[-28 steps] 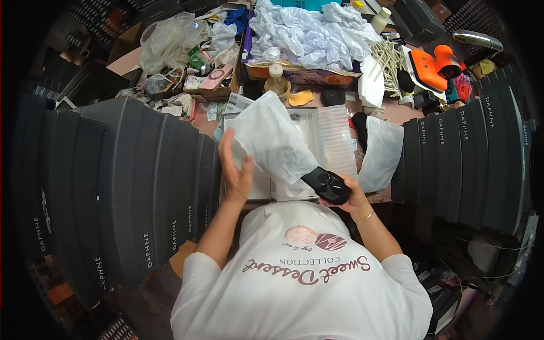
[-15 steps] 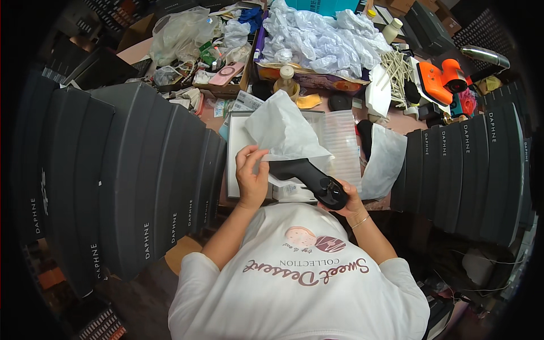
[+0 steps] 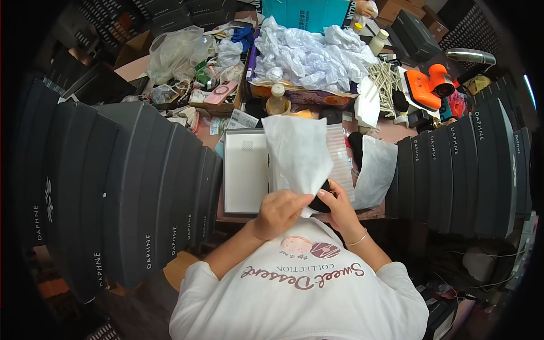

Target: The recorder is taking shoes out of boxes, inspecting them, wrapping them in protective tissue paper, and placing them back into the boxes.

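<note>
My left grip (image 3: 277, 215) has come in toward my right grip (image 3: 341, 212) since half a second ago, and the white pouch (image 3: 299, 150) now covers the long black stretch that lay bare then. My left thumb and fingers pinch the pouch's near edge. My right grip is closed around the black shoe (image 3: 321, 204), thumb on the near side; I cannot tell whether that thumb also traps the cloth. The shoe sits between my two hands, mostly hidden, with only a dark part showing beside my right thumb. From there the pouch rises toward twelve o'clock.

Taking my hands as the centre of the dial, an open white-lined box (image 3: 246, 170) lies at ten o'clock on the pink counter (image 3: 393, 130). Ribbed translucent sheeting (image 3: 341, 150) is at one, partly behind the pouch. A second white pouch (image 3: 377, 173) lies at two, with something black beside it. Dark boxes are packed in a left row (image 3: 141, 187) toward nine and a right row (image 3: 462, 170) toward three. Farther off, a capped bottle (image 3: 277, 102) stands between eleven and twelve, a crumpled white heap (image 3: 311, 54) fills a carton at twelve, and an orange tool (image 3: 425, 90) lies between one and two.
</note>
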`<move>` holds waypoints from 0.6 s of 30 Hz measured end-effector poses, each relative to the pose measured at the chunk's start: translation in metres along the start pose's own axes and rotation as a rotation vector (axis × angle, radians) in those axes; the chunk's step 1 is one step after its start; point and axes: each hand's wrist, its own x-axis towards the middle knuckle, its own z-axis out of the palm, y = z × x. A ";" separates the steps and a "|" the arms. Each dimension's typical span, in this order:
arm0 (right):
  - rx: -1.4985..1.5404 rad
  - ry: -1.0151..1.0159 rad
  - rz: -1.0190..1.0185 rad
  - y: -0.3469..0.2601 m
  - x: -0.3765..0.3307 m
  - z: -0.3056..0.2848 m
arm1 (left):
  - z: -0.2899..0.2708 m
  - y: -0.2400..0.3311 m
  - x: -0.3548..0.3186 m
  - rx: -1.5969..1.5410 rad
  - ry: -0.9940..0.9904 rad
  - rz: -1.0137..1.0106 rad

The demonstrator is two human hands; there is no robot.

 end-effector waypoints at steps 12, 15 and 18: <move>-1.672 -0.060 -0.550 -0.048 -0.013 0.018 | 0.020 0.002 -0.004 -0.629 0.161 -0.822; -2.019 -0.188 -0.723 -0.057 -0.013 0.019 | 0.018 -0.003 -0.013 -0.736 0.230 -0.885; -2.213 -0.445 -1.007 -0.038 -0.009 0.002 | 0.026 -0.009 -0.022 -0.845 0.326 -0.966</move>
